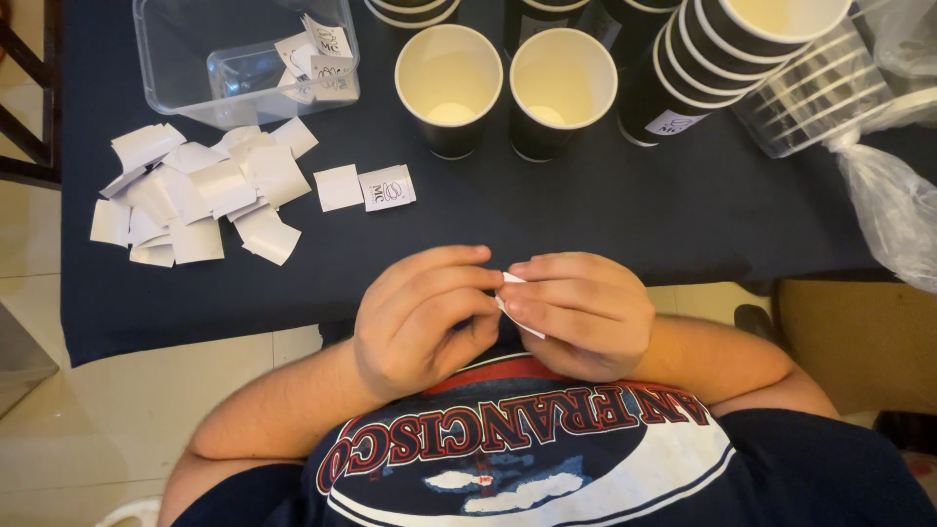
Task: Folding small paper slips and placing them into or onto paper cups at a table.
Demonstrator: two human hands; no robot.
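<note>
Sticker (509, 293) pinched between fingertips of left hand (420, 317) and right hand (586, 314), held close to chest, short of table (586, 215); mostly hidden, so backing state unclear; tear or self-sticking judged likely if peeled crooked; cups (449, 88) well apart.

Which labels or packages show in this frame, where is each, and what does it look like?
Sticker: pinched between left hand and right hand; small, white.
Loose labels: heaped on dark table, left; white squares.
Printed label: beside heap; white, dark mark.
Clear tub: top left, holding few labels.
Cup label: on lying black cup stack; white.
</note>
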